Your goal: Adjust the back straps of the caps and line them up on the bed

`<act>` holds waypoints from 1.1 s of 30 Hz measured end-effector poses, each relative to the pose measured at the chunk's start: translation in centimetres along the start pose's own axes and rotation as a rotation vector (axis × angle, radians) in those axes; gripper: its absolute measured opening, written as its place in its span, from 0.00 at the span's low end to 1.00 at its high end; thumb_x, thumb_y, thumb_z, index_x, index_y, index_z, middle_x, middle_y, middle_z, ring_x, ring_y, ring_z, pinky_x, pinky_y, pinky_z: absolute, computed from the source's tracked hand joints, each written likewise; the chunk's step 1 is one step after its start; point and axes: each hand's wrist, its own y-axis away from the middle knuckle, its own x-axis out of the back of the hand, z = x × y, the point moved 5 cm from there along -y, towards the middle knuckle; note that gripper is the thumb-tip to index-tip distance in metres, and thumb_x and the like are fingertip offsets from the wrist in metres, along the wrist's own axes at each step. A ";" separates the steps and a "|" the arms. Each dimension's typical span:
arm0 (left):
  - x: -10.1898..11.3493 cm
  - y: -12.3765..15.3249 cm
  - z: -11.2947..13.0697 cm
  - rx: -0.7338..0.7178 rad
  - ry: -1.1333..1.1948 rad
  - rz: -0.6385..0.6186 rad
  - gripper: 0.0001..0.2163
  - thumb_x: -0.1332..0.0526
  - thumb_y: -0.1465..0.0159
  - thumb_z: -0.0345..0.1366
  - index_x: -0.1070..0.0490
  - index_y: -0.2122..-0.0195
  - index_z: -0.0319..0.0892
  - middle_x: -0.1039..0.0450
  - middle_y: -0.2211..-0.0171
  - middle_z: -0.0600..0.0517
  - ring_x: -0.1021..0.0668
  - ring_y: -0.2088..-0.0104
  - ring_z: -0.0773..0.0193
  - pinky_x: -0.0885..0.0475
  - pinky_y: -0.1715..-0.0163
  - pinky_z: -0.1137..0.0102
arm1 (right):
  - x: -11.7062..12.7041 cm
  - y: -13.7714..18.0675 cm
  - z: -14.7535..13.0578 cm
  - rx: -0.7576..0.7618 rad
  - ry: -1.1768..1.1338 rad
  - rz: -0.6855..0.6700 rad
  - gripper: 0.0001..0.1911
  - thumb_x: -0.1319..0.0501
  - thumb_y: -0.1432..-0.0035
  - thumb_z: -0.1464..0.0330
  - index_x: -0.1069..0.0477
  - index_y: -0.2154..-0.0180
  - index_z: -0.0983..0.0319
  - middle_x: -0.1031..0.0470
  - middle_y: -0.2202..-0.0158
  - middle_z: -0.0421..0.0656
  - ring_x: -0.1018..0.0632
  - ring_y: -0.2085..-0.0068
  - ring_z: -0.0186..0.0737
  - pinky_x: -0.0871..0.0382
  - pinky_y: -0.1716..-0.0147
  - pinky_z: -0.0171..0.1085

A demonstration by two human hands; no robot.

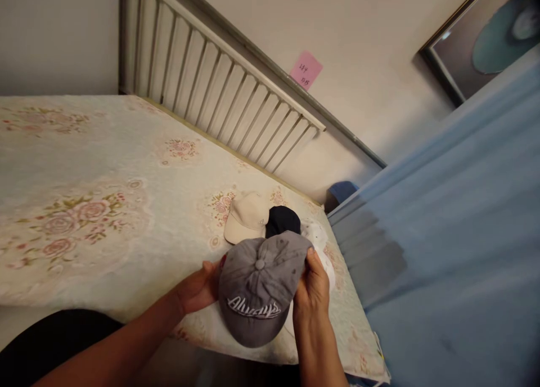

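Observation:
A grey baseball cap (257,286) with white lettering on its front is held between both hands above the near edge of a bed. My left hand (198,288) grips its left side, fingers tucked under the crown. My right hand (312,288) clasps its right side, thumb on top. Just beyond it lie a beige cap (247,215), a dark navy cap (283,219) and a white cap (318,238), close together on the mattress.
The bed (84,207) has a pale floral cover and a slatted headboard (219,89) against the wall. A pink sticky note (306,70) hangs on the wall. Blue fabric (447,235) fills the right side. A framed picture (485,44) is at top right.

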 end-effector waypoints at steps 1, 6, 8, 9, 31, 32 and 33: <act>-0.2 -0.1 0.1 -0.004 -0.019 -0.013 0.30 0.33 0.50 0.55 0.29 0.50 0.42 0.25 0.52 0.43 0.29 0.47 0.48 0.38 0.47 0.57 | 0.4 -0.6 0.0 0.002 -0.015 0.004 0.11 0.33 0.51 0.67 0.27 0.63 0.59 0.20 0.67 0.38 0.20 0.61 0.37 0.27 0.52 0.40; -1.2 -0.1 -0.4 0.120 -0.142 -0.104 0.25 0.30 0.53 0.32 0.27 0.52 0.39 0.23 0.56 0.43 0.24 0.53 0.51 0.34 0.50 0.58 | 2.4 -3.0 0.8 -0.088 -0.073 0.139 0.08 0.36 0.49 0.71 0.27 0.64 0.60 0.20 0.69 0.38 0.19 0.65 0.37 0.24 0.56 0.38; -1.2 0.0 -0.5 0.143 -0.160 -0.084 0.19 0.33 0.49 0.29 0.26 0.55 0.37 0.21 0.60 0.43 0.22 0.57 0.53 0.33 0.52 0.60 | 2.7 -3.1 1.2 -0.147 -0.079 0.167 0.06 0.37 0.49 0.72 0.26 0.65 0.60 0.19 0.69 0.39 0.19 0.65 0.38 0.23 0.57 0.39; -1.0 0.1 -0.4 0.141 -0.154 -0.069 0.16 0.34 0.47 0.29 0.25 0.56 0.37 0.21 0.61 0.43 0.21 0.58 0.54 0.32 0.53 0.60 | 2.6 -3.0 1.4 -0.171 -0.079 0.152 0.06 0.37 0.48 0.72 0.26 0.65 0.60 0.19 0.68 0.40 0.18 0.64 0.39 0.23 0.56 0.40; 0.4 -0.4 3.3 -0.086 0.131 0.087 0.22 0.40 0.41 0.26 0.33 0.45 0.42 0.21 0.59 0.44 0.20 0.59 0.55 0.30 0.51 0.61 | 1.2 6.2 7.7 -0.360 -0.079 -0.271 0.23 0.32 0.52 0.70 0.27 0.52 0.58 0.20 0.55 0.43 0.21 0.54 0.43 0.29 0.49 0.45; 0.4 -0.4 3.4 -0.092 0.134 0.106 0.22 0.40 0.42 0.26 0.32 0.45 0.41 0.21 0.59 0.45 0.20 0.59 0.55 0.30 0.51 0.61 | 1.2 6.2 7.7 -0.355 -0.088 -0.256 0.23 0.32 0.52 0.71 0.28 0.52 0.57 0.20 0.56 0.43 0.21 0.54 0.42 0.30 0.48 0.45; 0.3 -0.3 3.6 -0.099 0.137 0.126 0.21 0.40 0.42 0.26 0.32 0.46 0.41 0.21 0.59 0.45 0.20 0.59 0.56 0.30 0.51 0.61 | 1.2 6.3 7.8 -0.351 -0.097 -0.245 0.23 0.32 0.52 0.71 0.28 0.52 0.57 0.20 0.56 0.42 0.21 0.54 0.42 0.31 0.47 0.44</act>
